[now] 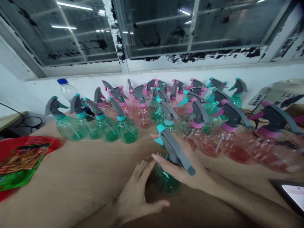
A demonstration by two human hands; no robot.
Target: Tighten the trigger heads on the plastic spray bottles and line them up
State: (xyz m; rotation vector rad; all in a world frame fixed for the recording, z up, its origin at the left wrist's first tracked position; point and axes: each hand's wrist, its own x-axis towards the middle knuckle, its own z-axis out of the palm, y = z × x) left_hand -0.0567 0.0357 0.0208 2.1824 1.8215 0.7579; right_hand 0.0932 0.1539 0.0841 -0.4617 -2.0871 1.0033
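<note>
My right fingers [171,168] hold a green spray bottle [166,182], left fingers [146,173] wide; likely light, slick: grip the neck.

On my feed, the widest free lane is the bare table [90,177] to the left of the left hand [133,193], bounded by the snack bag [23,161] on the far left and four green bottles [127,131] behind. A narrower gap runs back between those four and the right hand [185,171], but a pink bottle [144,117] blocks its far end. I see the near bottle [167,180] hemmed in, the right hand at its neck, the left just beside. Rightward, only a strip passes between my right forearm and the pink row [218,142], with the phone [293,196] at its end. Behind, crowded spray heads and the wall [92,74] bar low passage.
</note>
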